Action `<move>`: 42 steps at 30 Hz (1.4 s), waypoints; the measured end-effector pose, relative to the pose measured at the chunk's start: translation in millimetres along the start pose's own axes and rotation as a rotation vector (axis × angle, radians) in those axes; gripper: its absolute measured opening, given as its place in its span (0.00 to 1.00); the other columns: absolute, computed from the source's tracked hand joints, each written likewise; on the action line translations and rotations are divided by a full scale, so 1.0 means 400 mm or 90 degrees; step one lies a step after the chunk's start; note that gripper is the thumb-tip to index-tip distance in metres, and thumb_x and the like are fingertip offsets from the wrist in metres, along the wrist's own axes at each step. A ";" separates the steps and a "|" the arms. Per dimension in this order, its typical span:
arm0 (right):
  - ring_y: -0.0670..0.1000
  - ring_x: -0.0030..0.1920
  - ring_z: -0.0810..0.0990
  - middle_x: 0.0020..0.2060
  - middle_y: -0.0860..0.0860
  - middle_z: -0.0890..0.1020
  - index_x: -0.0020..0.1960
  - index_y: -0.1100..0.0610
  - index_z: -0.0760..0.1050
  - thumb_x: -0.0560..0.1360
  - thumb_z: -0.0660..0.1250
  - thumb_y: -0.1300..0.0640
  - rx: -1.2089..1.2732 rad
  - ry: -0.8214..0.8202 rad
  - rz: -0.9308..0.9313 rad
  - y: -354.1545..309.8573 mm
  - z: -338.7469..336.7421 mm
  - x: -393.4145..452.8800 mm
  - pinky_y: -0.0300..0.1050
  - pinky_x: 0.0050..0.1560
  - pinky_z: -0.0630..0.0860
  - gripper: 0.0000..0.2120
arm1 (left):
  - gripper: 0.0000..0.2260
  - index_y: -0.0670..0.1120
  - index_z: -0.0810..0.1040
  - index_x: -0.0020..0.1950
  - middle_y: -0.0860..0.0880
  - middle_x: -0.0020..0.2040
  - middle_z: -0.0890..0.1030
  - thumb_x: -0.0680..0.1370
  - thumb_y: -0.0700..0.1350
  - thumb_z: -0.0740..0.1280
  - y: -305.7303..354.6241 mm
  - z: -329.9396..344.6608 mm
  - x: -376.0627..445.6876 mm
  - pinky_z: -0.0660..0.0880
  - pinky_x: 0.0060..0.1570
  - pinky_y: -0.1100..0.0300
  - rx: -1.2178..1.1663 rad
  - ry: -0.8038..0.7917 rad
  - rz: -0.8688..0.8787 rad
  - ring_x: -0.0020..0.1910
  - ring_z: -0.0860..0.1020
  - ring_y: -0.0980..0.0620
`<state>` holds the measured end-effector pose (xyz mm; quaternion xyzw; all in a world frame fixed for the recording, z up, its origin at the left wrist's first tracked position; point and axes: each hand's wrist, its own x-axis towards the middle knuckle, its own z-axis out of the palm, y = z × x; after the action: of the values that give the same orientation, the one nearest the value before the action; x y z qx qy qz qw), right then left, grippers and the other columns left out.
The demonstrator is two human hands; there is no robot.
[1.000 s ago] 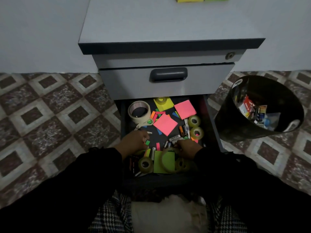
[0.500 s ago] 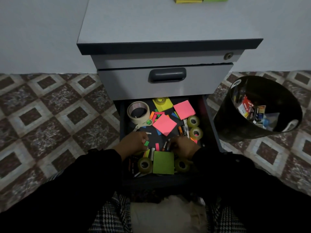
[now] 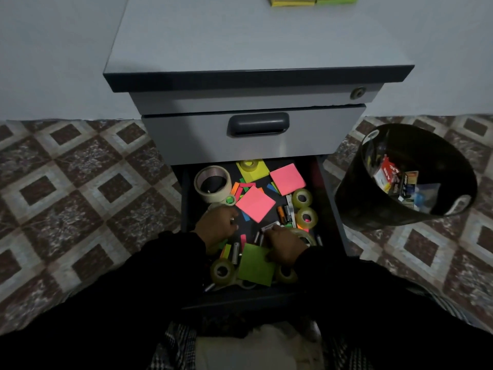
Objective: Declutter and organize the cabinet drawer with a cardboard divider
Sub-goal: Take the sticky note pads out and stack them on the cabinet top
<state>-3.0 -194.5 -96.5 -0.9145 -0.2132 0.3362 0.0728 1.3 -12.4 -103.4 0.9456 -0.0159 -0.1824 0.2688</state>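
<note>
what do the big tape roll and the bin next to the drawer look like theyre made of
Big tape roll: cream, matte, papery band around a wide core, probably masking tape. Bin: black with glossy highlights along its rim and wall, likely smooth plastic, though the dim light leaves that open.

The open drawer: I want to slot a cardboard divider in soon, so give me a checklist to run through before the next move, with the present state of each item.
1. Drawer pulled out far enough to work in: ok, its contents show from above.
2. Drawer floor free for a divider: not ok; pink sticky pad, masking tape roll, green sticky pad and small loose bits lie scattered.
3. Left hand free: cannot tell; it is curled among the small items.
4. Right hand free: cannot tell; it lies over the clutter beside the green pad.
5. Bin within view for rubbish: ok, standing to the right, already holding packaging.
6. Cardboard divider at hand: cannot tell; none in view.
</note>
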 end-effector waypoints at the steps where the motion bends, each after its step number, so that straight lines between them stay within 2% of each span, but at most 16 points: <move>1: 0.58 0.63 0.71 0.63 0.60 0.72 0.64 0.62 0.69 0.74 0.69 0.57 0.010 -0.013 0.012 0.006 -0.008 -0.002 0.46 0.59 0.68 0.22 | 0.16 0.37 0.74 0.64 0.39 0.62 0.76 0.77 0.39 0.65 0.007 0.004 0.012 0.67 0.59 0.57 0.010 0.016 0.012 0.62 0.73 0.43; 5: 0.57 0.61 0.74 0.59 0.58 0.77 0.59 0.62 0.74 0.74 0.69 0.55 0.052 -0.052 0.060 0.047 -0.035 -0.001 0.45 0.56 0.70 0.17 | 0.20 0.40 0.69 0.70 0.41 0.66 0.73 0.78 0.41 0.63 0.032 0.022 0.055 0.62 0.63 0.61 0.055 0.040 0.017 0.66 0.70 0.45; 7: 0.57 0.59 0.76 0.57 0.58 0.79 0.55 0.62 0.77 0.73 0.70 0.56 0.114 -0.061 0.084 0.071 -0.055 0.007 0.44 0.55 0.71 0.14 | 0.24 0.41 0.63 0.73 0.42 0.69 0.70 0.78 0.43 0.63 0.041 0.031 0.075 0.62 0.64 0.58 0.075 0.022 -0.005 0.68 0.68 0.45; 9: 0.55 0.56 0.77 0.51 0.56 0.81 0.45 0.59 0.78 0.72 0.71 0.56 0.169 -0.053 0.104 0.096 -0.077 0.016 0.42 0.52 0.71 0.06 | 0.27 0.41 0.60 0.74 0.42 0.70 0.69 0.78 0.46 0.64 0.052 0.040 0.089 0.63 0.65 0.56 0.095 0.024 -0.020 0.68 0.67 0.44; 12: 0.50 0.47 0.73 0.35 0.46 0.74 0.33 0.51 0.68 0.72 0.71 0.56 0.252 -0.049 0.108 0.117 -0.108 0.015 0.38 0.39 0.69 0.14 | 0.28 0.42 0.58 0.74 0.41 0.70 0.67 0.78 0.48 0.64 0.073 0.054 0.099 0.65 0.64 0.52 0.095 0.066 -0.071 0.68 0.67 0.42; 16: 0.49 0.47 0.72 0.34 0.46 0.72 0.34 0.51 0.69 0.72 0.72 0.55 0.251 -0.092 0.101 0.131 -0.123 0.014 0.38 0.45 0.66 0.13 | 0.28 0.42 0.57 0.75 0.41 0.73 0.62 0.78 0.46 0.64 0.093 0.074 0.112 0.65 0.65 0.51 0.057 0.113 -0.137 0.70 0.65 0.42; 18: 0.50 0.49 0.73 0.41 0.50 0.76 0.40 0.55 0.75 0.72 0.72 0.55 0.233 -0.115 0.093 0.132 -0.126 0.016 0.40 0.48 0.67 0.07 | 0.26 0.42 0.59 0.74 0.42 0.72 0.64 0.78 0.45 0.64 0.094 0.078 0.123 0.66 0.64 0.53 0.036 0.104 -0.169 0.68 0.67 0.43; 21: 0.52 0.53 0.74 0.52 0.55 0.78 0.55 0.60 0.77 0.73 0.71 0.55 0.184 -0.170 0.080 0.124 -0.134 0.011 0.40 0.50 0.69 0.14 | 0.26 0.42 0.63 0.71 0.42 0.68 0.70 0.77 0.46 0.67 0.085 0.085 0.137 0.68 0.61 0.54 -0.019 0.099 -0.215 0.64 0.71 0.43; 27: 0.56 0.61 0.75 0.60 0.58 0.77 0.61 0.63 0.75 0.73 0.70 0.55 0.134 -0.215 0.076 0.117 -0.142 0.003 0.44 0.57 0.72 0.19 | 0.22 0.39 0.69 0.67 0.39 0.64 0.71 0.76 0.43 0.69 0.071 0.072 0.138 0.68 0.61 0.53 -0.042 0.077 -0.185 0.64 0.70 0.41; 31: 0.57 0.61 0.75 0.60 0.58 0.78 0.60 0.63 0.76 0.73 0.70 0.55 0.132 -0.212 0.077 0.115 -0.139 0.000 0.46 0.59 0.72 0.19 | 0.11 0.29 0.75 0.50 0.32 0.51 0.77 0.74 0.37 0.70 0.045 0.055 0.129 0.70 0.50 0.52 -0.149 0.083 -0.112 0.53 0.77 0.37; 33: 0.56 0.60 0.76 0.59 0.58 0.78 0.59 0.63 0.77 0.73 0.70 0.54 0.133 -0.204 0.080 0.115 -0.133 -0.005 0.46 0.59 0.73 0.18 | 0.05 0.34 0.75 0.43 0.32 0.47 0.77 0.73 0.34 0.70 0.039 0.038 0.109 0.76 0.47 0.47 -0.229 0.080 -0.130 0.47 0.79 0.36; 35: 0.56 0.59 0.77 0.58 0.58 0.79 0.57 0.62 0.78 0.73 0.70 0.54 0.150 -0.178 0.088 0.118 -0.125 -0.011 0.46 0.57 0.73 0.17 | 0.11 0.44 0.69 0.38 0.33 0.46 0.77 0.73 0.33 0.70 0.034 0.018 0.085 0.80 0.38 0.48 -0.288 0.080 -0.155 0.44 0.80 0.36; 37: 0.55 0.57 0.77 0.57 0.57 0.80 0.55 0.62 0.79 0.73 0.70 0.56 0.177 -0.135 0.105 0.121 -0.120 -0.019 0.44 0.53 0.72 0.14 | 0.12 0.45 0.68 0.39 0.35 0.47 0.77 0.74 0.32 0.68 0.036 -0.006 0.051 0.78 0.26 0.60 -0.341 0.067 -0.166 0.42 0.79 0.39; 38: 0.54 0.55 0.77 0.55 0.57 0.80 0.54 0.62 0.79 0.73 0.70 0.57 0.179 -0.115 0.114 0.119 -0.123 -0.028 0.41 0.50 0.71 0.12 | 0.10 0.43 0.68 0.42 0.38 0.47 0.76 0.74 0.31 0.67 0.039 -0.019 0.032 0.76 0.24 0.64 -0.369 0.063 -0.172 0.42 0.78 0.41; 40: 0.52 0.48 0.77 0.45 0.54 0.81 0.44 0.61 0.79 0.73 0.69 0.58 0.177 -0.080 0.125 0.119 -0.136 -0.046 0.37 0.46 0.67 0.05 | 0.08 0.41 0.70 0.49 0.40 0.48 0.75 0.75 0.31 0.65 0.045 -0.047 0.001 0.77 0.28 0.62 -0.422 0.059 -0.183 0.45 0.77 0.42; 42: 0.49 0.41 0.75 0.36 0.52 0.77 0.39 0.59 0.78 0.74 0.69 0.59 0.184 -0.048 0.144 0.115 -0.161 -0.073 0.36 0.45 0.66 0.06 | 0.09 0.38 0.73 0.55 0.40 0.50 0.76 0.76 0.31 0.63 0.053 -0.082 -0.028 0.79 0.37 0.54 -0.442 0.053 -0.189 0.49 0.78 0.40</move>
<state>34.2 -247.8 -43.2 -0.8995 -0.0613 0.4031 0.1573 4.0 -12.4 -62.9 0.7970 0.1951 -0.1752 0.5441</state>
